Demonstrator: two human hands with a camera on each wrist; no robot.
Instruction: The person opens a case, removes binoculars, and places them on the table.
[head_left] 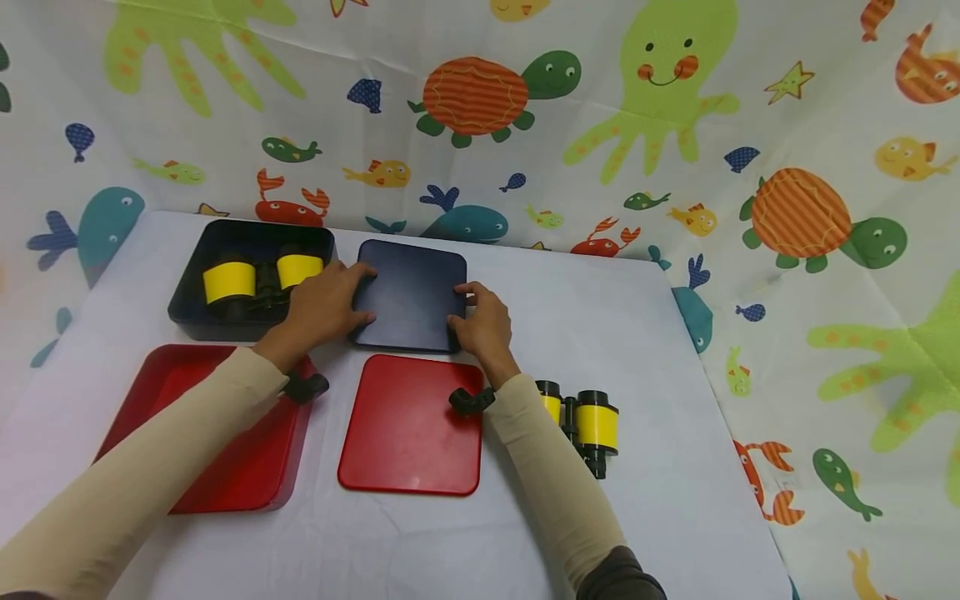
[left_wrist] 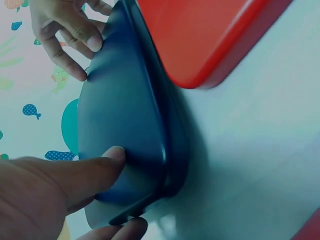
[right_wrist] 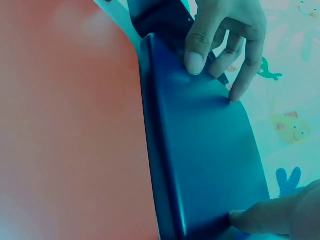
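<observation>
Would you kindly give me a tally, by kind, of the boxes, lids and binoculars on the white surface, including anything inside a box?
Boxes: 2 (red box, dark box)
Lids: 2 (red lid, dark lid)
Binoculars: 2 (boxed pair, loose pair)
Total: 6

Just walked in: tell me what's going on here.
A person's left hand and right hand hold a flat, dark-blue square lid by opposite edges. Black-and-yellow binoculars lie in the uncovered dark rectangular box; a matching pair lies on the white surface, at right. A flat red square lid lies beside the open red box.
</observation>
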